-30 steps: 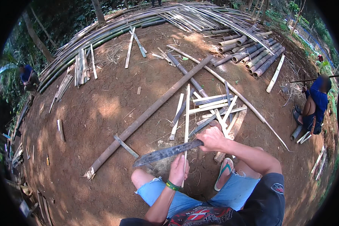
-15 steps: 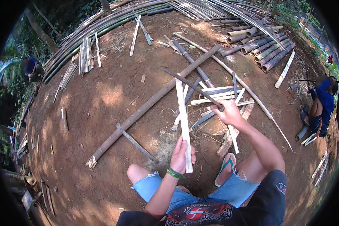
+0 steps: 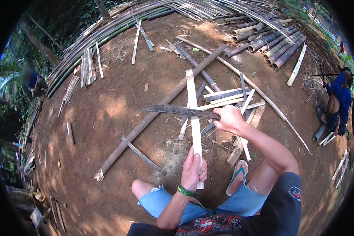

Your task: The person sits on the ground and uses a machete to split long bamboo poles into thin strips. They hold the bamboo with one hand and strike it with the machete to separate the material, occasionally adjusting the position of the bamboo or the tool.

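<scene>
My left hand is closed round the lower part of a pale split bamboo strip, which points away from me with its far end raised. In my right hand is the handle of a machete. The long dark blade reaches left across the strip, about halfway up it; whether it presses on the face or only passes over cannot be told. Beyond the strip a thick brown bamboo pole lies slanting on the ground. A narrow curved strip rests near its lower end.
Several split strips lie heaped right of the machete, by a short thick piece near my sandalled foot. A thin pole runs along the right. Cut bamboo tubes are stacked at the back right. People sit at far left and right.
The machete has swung from a slant near the strip's far end to nearly level, lower along the strip. My right hand has moved slightly left and nearer; the left still grips the strip.
</scene>
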`<action>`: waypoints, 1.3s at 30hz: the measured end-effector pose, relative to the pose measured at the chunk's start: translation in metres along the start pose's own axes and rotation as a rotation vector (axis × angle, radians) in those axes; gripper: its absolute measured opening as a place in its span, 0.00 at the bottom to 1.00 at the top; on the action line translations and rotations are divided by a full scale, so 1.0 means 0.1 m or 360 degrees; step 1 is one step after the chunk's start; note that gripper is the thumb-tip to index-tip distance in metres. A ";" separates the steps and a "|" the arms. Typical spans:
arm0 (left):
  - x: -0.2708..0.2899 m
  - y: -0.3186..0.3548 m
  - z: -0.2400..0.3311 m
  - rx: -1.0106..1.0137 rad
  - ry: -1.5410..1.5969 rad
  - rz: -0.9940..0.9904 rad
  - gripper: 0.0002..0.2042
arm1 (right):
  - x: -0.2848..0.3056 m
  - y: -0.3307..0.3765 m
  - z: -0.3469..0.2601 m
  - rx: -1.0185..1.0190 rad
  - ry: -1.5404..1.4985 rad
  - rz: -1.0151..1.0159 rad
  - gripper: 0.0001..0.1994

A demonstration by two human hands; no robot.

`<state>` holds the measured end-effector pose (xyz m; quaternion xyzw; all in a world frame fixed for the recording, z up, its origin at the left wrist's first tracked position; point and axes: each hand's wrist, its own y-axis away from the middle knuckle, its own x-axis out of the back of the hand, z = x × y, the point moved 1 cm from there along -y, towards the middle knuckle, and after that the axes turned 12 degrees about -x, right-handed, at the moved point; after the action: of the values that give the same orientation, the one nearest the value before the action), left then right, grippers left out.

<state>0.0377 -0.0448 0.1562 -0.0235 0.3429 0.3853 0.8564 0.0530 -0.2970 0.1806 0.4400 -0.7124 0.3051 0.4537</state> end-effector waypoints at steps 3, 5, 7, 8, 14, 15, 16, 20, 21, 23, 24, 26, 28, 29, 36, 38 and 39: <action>0.02 -0.07 0.04 -0.0081 0.0012 0.0010 0.23 | -0.11 0.21 -0.13 0.0107 0.0023 -0.0159 0.10; 0.15 -0.17 0.05 -0.0014 0.0004 0.0081 0.22 | -0.19 0.41 -0.28 0.0329 0.0065 -0.0365 0.11; 0.15 -0.12 0.09 0.0021 -0.0028 0.0027 0.22 | -0.18 0.32 -0.21 0.0250 0.0071 -0.0271 0.11; 0.08 -0.03 0.13 0.0017 -0.0018 -0.0032 0.22 | -0.16 0.22 -0.08 0.0140 0.0064 -0.0216 0.11; 0.12 0.04 0.10 0.0078 -0.0034 -0.0053 0.23 | -0.22 0.36 -0.10 0.0283 0.0030 -0.0158 0.11; 0.17 -0.01 0.11 0.0100 -0.0056 -0.0057 0.23 | -0.25 0.42 -0.12 0.0411 0.0080 -0.0198 0.10; 0.20 0.00 0.13 0.0087 -0.0043 -0.0098 0.22 | -0.21 0.34 -0.08 0.0296 0.0086 -0.0194 0.10; 0.14 0.33 0.09 0.0188 0.0100 -0.0236 0.20 | -0.02 -0.07 0.34 -0.0125 -0.0057 -0.0010 0.10; 0.15 0.34 0.07 0.0184 0.0099 -0.0228 0.20 | -0.05 -0.04 0.32 -0.0122 -0.0017 0.0026 0.10; 0.20 0.27 0.08 0.0158 0.0076 -0.0180 0.20 | -0.09 0.19 0.08 -0.0004 0.0092 -0.0121 0.12; 0.23 0.17 0.11 0.0140 0.0048 -0.0164 0.20 | -0.20 0.32 0.01 0.0203 0.0098 -0.0148 0.12; 0.29 0.20 0.10 0.0195 0.0051 -0.0163 0.20 | -0.24 0.31 0.04 0.0318 0.0200 -0.0223 0.11; 0.32 0.35 0.10 0.0269 0.0086 -0.0194 0.20 | -0.13 0.07 0.29 -0.0074 0.0175 -0.0108 0.11; 0.32 0.44 0.11 0.0320 0.0130 -0.0259 0.20 | -0.13 -0.06 0.46 -0.0227 -0.0030 -0.0030 0.10; 0.43 0.39 0.06 0.0242 0.0045 -0.0210 0.22 | -0.21 0.26 0.16 0.0249 0.0277 -0.0221 0.10; 0.50 0.48 0.10 0.0235 0.0059 -0.0208 0.22 | -0.15 0.01 0.49 -0.0136 0.0147 -0.0036 0.09; 0.51 0.48 0.09 0.0263 0.0022 -0.0191 0.22 | -0.09 -0.12 0.54 -0.0224 0.0208 -0.0100 0.09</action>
<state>0.0343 0.0245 0.1426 0.0241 0.3775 0.3034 0.8746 0.0451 -0.3434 0.1512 0.4083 -0.6868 0.2680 0.5383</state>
